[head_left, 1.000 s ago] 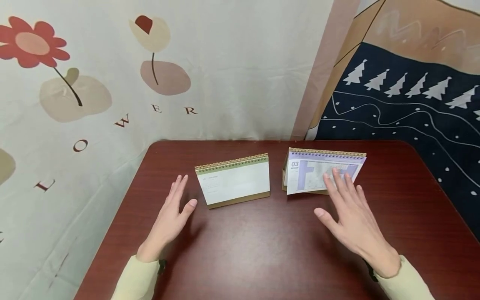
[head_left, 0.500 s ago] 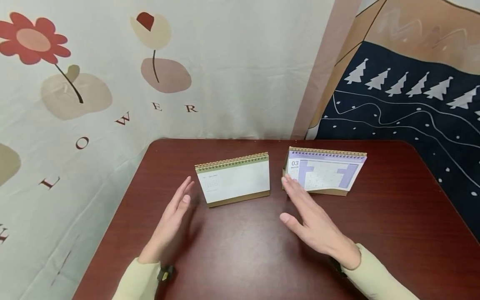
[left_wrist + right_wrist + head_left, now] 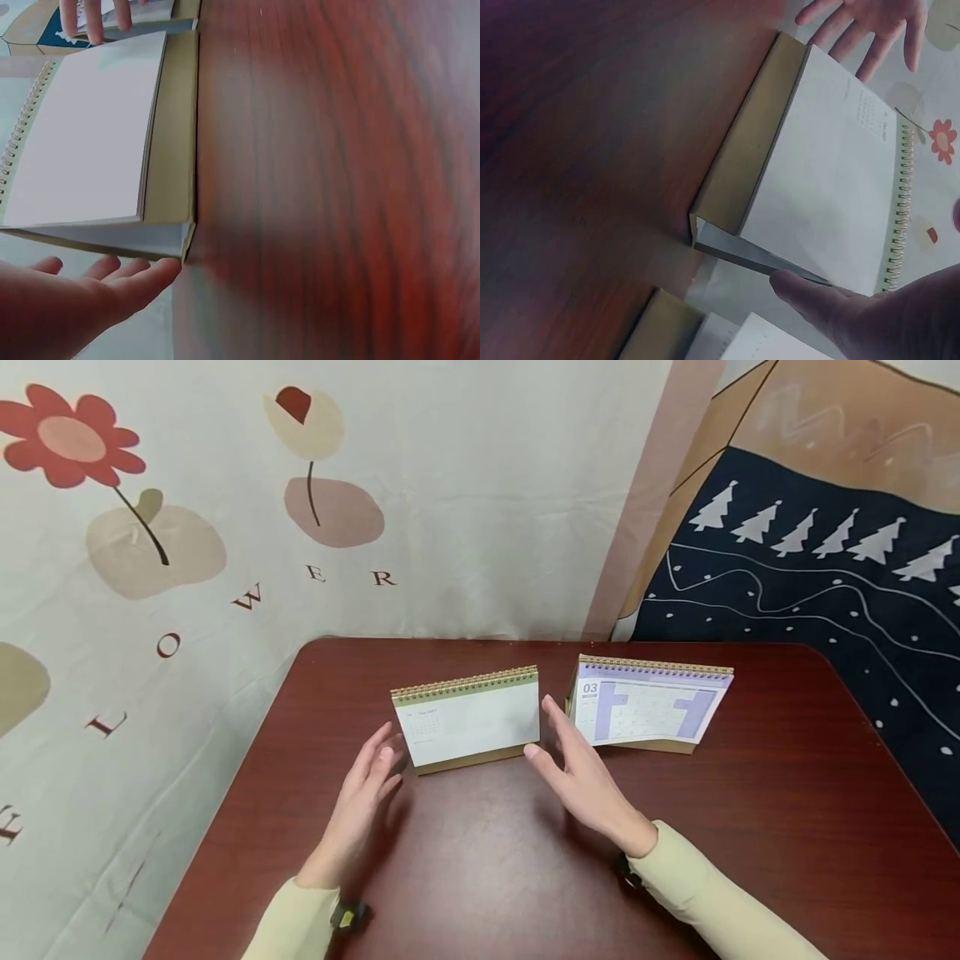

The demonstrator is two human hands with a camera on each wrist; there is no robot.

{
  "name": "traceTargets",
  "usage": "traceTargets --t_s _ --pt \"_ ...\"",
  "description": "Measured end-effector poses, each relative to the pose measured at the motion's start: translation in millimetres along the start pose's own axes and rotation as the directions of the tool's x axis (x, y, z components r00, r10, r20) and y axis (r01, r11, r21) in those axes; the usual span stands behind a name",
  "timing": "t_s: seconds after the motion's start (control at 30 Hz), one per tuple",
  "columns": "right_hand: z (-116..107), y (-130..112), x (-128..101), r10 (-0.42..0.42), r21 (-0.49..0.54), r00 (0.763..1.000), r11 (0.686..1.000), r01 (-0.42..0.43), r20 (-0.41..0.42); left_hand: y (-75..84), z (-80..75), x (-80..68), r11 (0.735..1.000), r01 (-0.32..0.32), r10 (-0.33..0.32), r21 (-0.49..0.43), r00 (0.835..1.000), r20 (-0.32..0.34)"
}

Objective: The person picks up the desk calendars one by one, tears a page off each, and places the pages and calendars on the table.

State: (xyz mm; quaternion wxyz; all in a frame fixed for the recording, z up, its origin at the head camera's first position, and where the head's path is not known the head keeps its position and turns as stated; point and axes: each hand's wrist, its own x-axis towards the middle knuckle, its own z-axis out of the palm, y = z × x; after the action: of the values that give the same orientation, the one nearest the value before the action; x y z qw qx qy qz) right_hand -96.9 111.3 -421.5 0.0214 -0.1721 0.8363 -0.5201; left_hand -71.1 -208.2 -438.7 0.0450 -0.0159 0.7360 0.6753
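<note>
On the dark red table (image 3: 480, 868), a white-paged desk calendar (image 3: 476, 727) stands between two unclosed hands.
A purple-paged calendar (image 3: 656, 710) stands near its right end; the right hand (image 3: 588, 781), fingers nearly straight, is at that end, and the left hand (image 3: 363, 789), fingers slightly bent, is at the other. Neither grips anything; whether any fingertip touches the white-paged one, I cannot tell. The step seems to be bracketing its two ends; a hold would call for both hands closing inward evenly, the right keeping off the purple neighbour.
</note>
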Motion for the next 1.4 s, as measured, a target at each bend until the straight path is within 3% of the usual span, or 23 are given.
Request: traceTargets --t_s 0.27,0.53,0.77,1.07,1.2,1.4 --pt "7.6 8.2 13.6 0.055 0.010 0.997 0.998 -0.054 -0.055 -2.4 8.0 2.3 0.996 0.073 -0.074 -0.060 0.997 -0.022" --pt "13.0 12.7 17.6 0.084 0.051 0.994 0.995 -0.081 -0.071 -5.8 4.8 4.4 0.989 0.120 -0.124 -0.088 0.991 -0.041" --pt "14.4 13.4 17.4 0.100 0.078 0.993 0.992 -0.096 -0.060 -13.2 5.8 11.1 0.982 0.123 -0.135 -0.144 0.988 -0.075" --pt "14.6 13.6 17.1 0.098 0.088 0.993 0.992 -0.092 -0.066 -23.2 13.3 19.0 0.995 0.093 -0.096 -0.030 0.985 -0.141" --pt "14.9 13.9 16.9 0.103 0.094 0.993 0.991 -0.096 -0.066 -23.5 16.8 22.0 0.996 0.081 -0.076 0.024 0.980 -0.182" --pt "14.1 13.0 15.5 0.088 0.076 0.994 0.994 -0.083 -0.064 -20.3 19.5 22.3 0.998 0.042 -0.031 0.051 0.981 -0.193"
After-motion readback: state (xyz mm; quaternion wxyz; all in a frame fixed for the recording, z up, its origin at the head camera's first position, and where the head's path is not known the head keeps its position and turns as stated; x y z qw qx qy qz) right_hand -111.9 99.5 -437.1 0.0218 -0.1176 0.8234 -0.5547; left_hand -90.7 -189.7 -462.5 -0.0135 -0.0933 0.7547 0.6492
